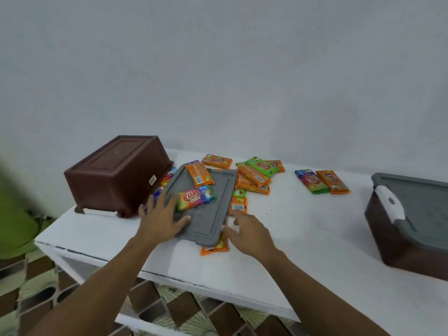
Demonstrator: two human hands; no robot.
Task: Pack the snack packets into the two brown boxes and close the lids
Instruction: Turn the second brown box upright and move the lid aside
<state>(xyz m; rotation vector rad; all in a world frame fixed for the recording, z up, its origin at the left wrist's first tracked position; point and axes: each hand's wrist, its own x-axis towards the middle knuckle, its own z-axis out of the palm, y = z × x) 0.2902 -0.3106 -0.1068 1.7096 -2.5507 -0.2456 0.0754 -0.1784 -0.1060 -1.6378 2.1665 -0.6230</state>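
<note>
At the far left corner of the white desk (303, 238) we see a brown rectangular plastic box (118, 175) turned bottom up. Just right of it, toward the desk's near edge, a flat grey plastic lid (208, 221) lies tilted on a scatter of snack packets. Our left hand (161, 219) rests on the lid's near left corner, its grip apart, fingers spread and flat. On the lid lie a rainbow-coloured foil packet (196, 197), touching our left fingers, and an orange foil packet (199, 177) beyond it. Our right hand (247, 229) sits at the lid's near right rim, thumb against it, grip apart, fingers loosely bent on nothing. Behind the lid, toward the far edge, a heap of orange and green packets (257, 175) lies. Further right a pair of packets (322, 181), one rainbow and one orange, lies side by side. At the right edge stands a second brown box (397, 246) with its own grey cover (426, 207) on and a white latch (390, 204).
</note>
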